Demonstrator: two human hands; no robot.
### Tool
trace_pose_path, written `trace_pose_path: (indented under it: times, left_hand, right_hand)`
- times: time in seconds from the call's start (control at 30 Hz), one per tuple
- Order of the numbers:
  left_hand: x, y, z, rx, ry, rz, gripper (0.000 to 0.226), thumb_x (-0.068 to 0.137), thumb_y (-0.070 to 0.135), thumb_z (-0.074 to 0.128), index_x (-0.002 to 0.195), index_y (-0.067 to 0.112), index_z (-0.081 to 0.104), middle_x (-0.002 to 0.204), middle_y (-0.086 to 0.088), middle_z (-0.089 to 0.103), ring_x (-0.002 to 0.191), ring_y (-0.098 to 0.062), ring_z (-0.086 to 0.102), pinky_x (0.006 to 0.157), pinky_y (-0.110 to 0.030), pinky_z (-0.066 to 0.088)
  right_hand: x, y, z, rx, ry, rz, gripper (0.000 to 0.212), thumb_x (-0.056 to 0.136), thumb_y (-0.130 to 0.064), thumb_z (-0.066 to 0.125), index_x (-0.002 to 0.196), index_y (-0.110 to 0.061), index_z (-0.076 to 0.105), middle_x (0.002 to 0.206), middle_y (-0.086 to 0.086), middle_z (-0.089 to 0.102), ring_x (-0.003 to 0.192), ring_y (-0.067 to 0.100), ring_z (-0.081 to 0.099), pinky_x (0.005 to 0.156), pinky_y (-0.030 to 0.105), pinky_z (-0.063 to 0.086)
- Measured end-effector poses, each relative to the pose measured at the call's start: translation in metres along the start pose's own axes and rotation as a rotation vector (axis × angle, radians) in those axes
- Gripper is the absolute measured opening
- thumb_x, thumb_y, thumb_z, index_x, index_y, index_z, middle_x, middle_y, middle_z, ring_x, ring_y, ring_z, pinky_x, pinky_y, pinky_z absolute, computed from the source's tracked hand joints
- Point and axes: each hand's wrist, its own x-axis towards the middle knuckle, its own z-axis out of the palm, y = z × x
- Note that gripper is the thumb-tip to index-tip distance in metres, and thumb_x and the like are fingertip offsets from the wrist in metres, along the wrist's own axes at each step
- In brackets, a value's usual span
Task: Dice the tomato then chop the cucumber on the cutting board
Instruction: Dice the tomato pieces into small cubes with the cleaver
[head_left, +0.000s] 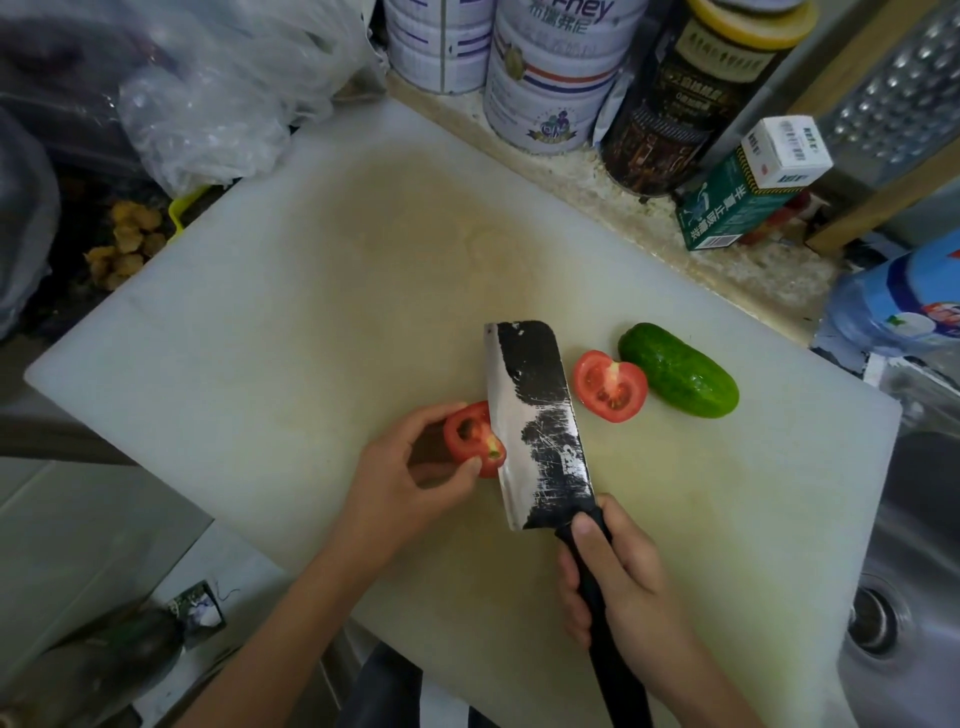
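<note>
On the white cutting board (291, 332) the tomato lies in two halves. My left hand (400, 483) pinches one tomato half (470, 434) between thumb and fingers, its cut face turned up. My right hand (618, 582) grips the black handle of a cleaver (535, 415), whose wide blade stands against the right side of that half. The other tomato half (610, 385) rests cut face up to the right of the blade. A whole green cucumber (678, 370) lies just beyond it, touching or nearly touching it.
Tins (550, 78), a dark jar (675, 104) and small boxes (748, 192) line the counter behind the board. Plastic bags (208, 93) sit at the back left. A steel sink with a drain (878, 618) and a blue bottle (898, 306) lie to the right.
</note>
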Motion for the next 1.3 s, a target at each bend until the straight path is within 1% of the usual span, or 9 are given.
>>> trace_pose_path:
  times: [0.13, 0.23, 0.67, 0.8, 0.9, 0.93, 1.0, 1.13, 1.3]
  left_hand:
    - [0.000, 0.000, -0.001, 0.012, -0.008, -0.001, 0.047, 0.075, -0.004, 0.077, 0.109, 0.024, 0.061, 0.105, 0.005, 0.066, 0.090, 0.003, 0.066, 0.074, -0.009, 0.051]
    - [0.000, 0.000, -0.002, 0.019, -0.030, -0.007, 0.046, 0.076, -0.005, 0.076, 0.112, 0.020, 0.062, 0.104, 0.008, 0.067, 0.091, 0.003, 0.066, 0.075, -0.010, 0.051]
    - [0.000, 0.002, -0.003, 0.079, -0.042, 0.015, 0.049, 0.078, -0.004, 0.074, 0.108, 0.033, 0.060, 0.104, 0.013, 0.065, 0.093, 0.004, 0.065, 0.075, -0.010, 0.051]
    - [-0.003, 0.001, -0.001, 0.060, -0.025, 0.023, 0.046, 0.077, 0.000, 0.076, 0.111, 0.027, 0.060, 0.107, 0.011, 0.064, 0.095, 0.004, 0.064, 0.076, -0.010, 0.051]
    - [-0.006, 0.001, 0.001, 0.037, -0.021, 0.035, 0.045, 0.076, 0.002, 0.077, 0.113, 0.022, 0.060, 0.108, 0.009, 0.065, 0.096, -0.001, 0.066, 0.078, -0.012, 0.052]
    - [-0.007, 0.001, 0.002, 0.020, -0.014, 0.036, 0.045, 0.075, 0.001, 0.078, 0.111, 0.022, 0.060, 0.108, 0.009, 0.065, 0.096, -0.002, 0.066, 0.078, -0.013, 0.053]
    - [-0.009, 0.002, 0.004, 0.010, -0.006, 0.039, 0.046, 0.074, 0.000, 0.079, 0.109, 0.024, 0.060, 0.106, 0.009, 0.066, 0.095, -0.002, 0.066, 0.079, -0.014, 0.053]
    - [-0.012, 0.000, 0.008, 0.005, 0.028, 0.059, 0.044, 0.073, 0.001, 0.080, 0.105, 0.025, 0.060, 0.099, 0.011, 0.068, 0.092, -0.003, 0.067, 0.078, -0.015, 0.053]
    - [-0.013, -0.001, 0.009, 0.032, 0.032, 0.090, 0.044, 0.071, 0.006, 0.082, 0.103, 0.026, 0.060, 0.097, 0.011, 0.068, 0.091, -0.007, 0.067, 0.078, -0.016, 0.053]
  right_hand:
    - [0.016, -0.004, 0.003, 0.009, -0.011, -0.032, 0.029, 0.089, -0.032, 0.046, 0.084, -0.003, 0.040, 0.059, 0.007, 0.044, 0.037, 0.018, 0.034, 0.037, 0.023, 0.033]
    - [0.011, -0.003, 0.001, 0.078, -0.042, -0.009, 0.030, 0.092, -0.029, 0.052, 0.083, -0.003, 0.040, 0.059, 0.008, 0.042, 0.037, 0.016, 0.034, 0.035, 0.022, 0.032]
    - [0.002, 0.004, -0.003, 0.179, -0.078, 0.034, 0.029, 0.088, -0.030, 0.051, 0.088, -0.002, 0.043, 0.060, 0.011, 0.041, 0.036, 0.016, 0.032, 0.035, 0.020, 0.031]
    - [-0.019, -0.001, -0.009, -0.273, 0.047, -0.112, 0.024, 0.085, -0.048, 0.047, 0.075, -0.026, 0.046, 0.052, 0.005, 0.044, 0.037, 0.016, 0.037, 0.038, 0.024, 0.032]
    - [-0.027, -0.013, -0.008, -0.650, 0.115, -0.310, 0.023, 0.088, -0.054, 0.034, 0.083, -0.032, 0.040, 0.055, 0.007, 0.049, 0.042, 0.012, 0.042, 0.046, 0.032, 0.036]
    - [-0.029, -0.015, -0.006, -0.731, 0.135, -0.356, 0.021, 0.089, -0.054, 0.032, 0.085, -0.035, 0.039, 0.057, 0.005, 0.050, 0.044, 0.012, 0.044, 0.047, 0.028, 0.035]
    - [-0.032, -0.016, -0.001, -0.846, 0.171, -0.430, 0.017, 0.091, -0.051, 0.030, 0.090, -0.037, 0.039, 0.057, -0.003, 0.047, 0.047, 0.006, 0.043, 0.045, 0.016, 0.030]
    - [-0.033, -0.011, 0.007, -0.940, 0.205, -0.469, 0.014, 0.094, -0.042, 0.031, 0.095, -0.032, 0.041, 0.049, -0.015, 0.030, 0.045, 0.003, 0.040, 0.042, 0.008, 0.023]
    - [-0.035, -0.009, 0.015, -1.065, 0.248, -0.477, 0.023, 0.098, -0.043, 0.024, 0.098, -0.028, 0.041, 0.054, -0.011, 0.036, 0.037, 0.016, 0.041, 0.038, 0.026, 0.022]
